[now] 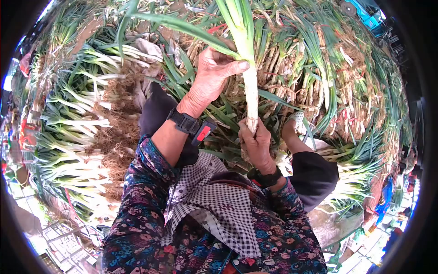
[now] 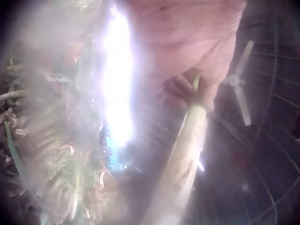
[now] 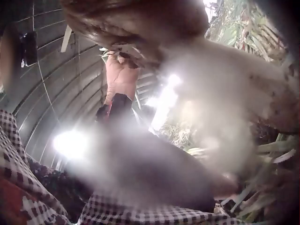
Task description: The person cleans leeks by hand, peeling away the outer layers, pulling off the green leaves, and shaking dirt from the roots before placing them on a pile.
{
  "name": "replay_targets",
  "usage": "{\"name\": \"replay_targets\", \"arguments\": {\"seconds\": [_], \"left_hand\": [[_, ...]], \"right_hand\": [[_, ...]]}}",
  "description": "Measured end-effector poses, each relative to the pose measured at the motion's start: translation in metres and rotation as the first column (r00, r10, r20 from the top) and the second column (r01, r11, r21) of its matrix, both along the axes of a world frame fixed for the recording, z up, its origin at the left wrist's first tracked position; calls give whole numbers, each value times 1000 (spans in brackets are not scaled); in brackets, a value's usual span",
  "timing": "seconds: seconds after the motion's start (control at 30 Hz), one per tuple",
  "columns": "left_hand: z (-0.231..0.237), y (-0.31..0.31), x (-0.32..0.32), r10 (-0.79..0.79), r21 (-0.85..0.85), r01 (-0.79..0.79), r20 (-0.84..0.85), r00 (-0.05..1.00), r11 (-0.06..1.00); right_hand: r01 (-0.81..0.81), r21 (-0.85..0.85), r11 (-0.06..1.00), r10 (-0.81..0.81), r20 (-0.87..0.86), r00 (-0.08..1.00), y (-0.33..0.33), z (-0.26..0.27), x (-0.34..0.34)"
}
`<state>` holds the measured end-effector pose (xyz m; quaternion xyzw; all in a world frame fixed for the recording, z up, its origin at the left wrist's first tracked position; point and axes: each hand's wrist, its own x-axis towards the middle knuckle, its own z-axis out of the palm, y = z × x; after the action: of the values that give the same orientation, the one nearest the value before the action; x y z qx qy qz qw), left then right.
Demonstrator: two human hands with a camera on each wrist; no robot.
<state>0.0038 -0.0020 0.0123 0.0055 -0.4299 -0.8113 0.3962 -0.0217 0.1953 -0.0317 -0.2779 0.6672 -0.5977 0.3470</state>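
A thick leek (image 1: 251,93) with a white stalk and green leaves stands nearly upright before the person in the head view. Around its upper stalk, where the leaves begin, the left hand (image 1: 212,75) grips with the thumb across the front. Lower down, the right hand (image 1: 256,144) holds the stalk's bottom end between thumb and fingers; the root end is hidden there. The left wrist view shows the pale stalk (image 2: 176,168) running down from the left hand (image 2: 192,47). Haze blurs the right wrist view, where the right hand (image 3: 136,23) fills the top.
Rows of leeks with brown roots (image 1: 82,150) lie at the left. Tied bundles (image 1: 283,68) cover the ground ahead and to the right. Loose green leaves lie between the person's legs, near a foot (image 1: 299,119). A checked apron (image 1: 223,201) covers the lap.
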Motion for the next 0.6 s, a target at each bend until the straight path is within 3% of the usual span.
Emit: {"name": "replay_targets", "arguments": {"seconds": [0.07,0.2,0.23,0.27,0.3,0.37,0.4,0.43,0.47,0.5,0.6], "left_hand": [[-3,-3,-2,83,-170,-83,-7,997,982],[1,2,-10,171,-112,-182,-105,980,977],[-2,-2,-12,169,-110,-181,-107,980,977],[-5,-8,-13,186,-131,-200,-112,976,971],[-5,-10,-12,203,-151,-219,-115,972,964],[-4,-10,-11,212,-169,-226,-100,972,959],[-4,-10,-9,273,-287,-268,-23,962,920],[-5,-8,-7,338,-401,-291,49,940,868],[-5,-7,-8,414,-511,-338,39,909,791],[-4,-6,-9,413,-512,-338,37,910,790],[-2,-1,-11,363,-484,-307,22,932,819]], "right_hand": [[30,-32,999,-31,-27,999,-1,-1,2],[104,-54,993,-113,-209,971,-5,5,0],[-14,-44,999,17,72,997,-6,20,-3],[-132,-69,989,147,347,926,-5,30,-5],[-132,-68,989,147,346,927,-1,33,-8],[-326,-337,883,468,678,567,5,37,-14],[-286,-215,934,356,477,804,0,34,-9],[-284,-213,935,354,479,804,0,31,-10],[-246,-110,963,269,345,899,-3,29,-14],[-191,-17,981,191,191,963,-5,27,-17],[-156,-11,988,155,145,977,-4,20,-20]]}}
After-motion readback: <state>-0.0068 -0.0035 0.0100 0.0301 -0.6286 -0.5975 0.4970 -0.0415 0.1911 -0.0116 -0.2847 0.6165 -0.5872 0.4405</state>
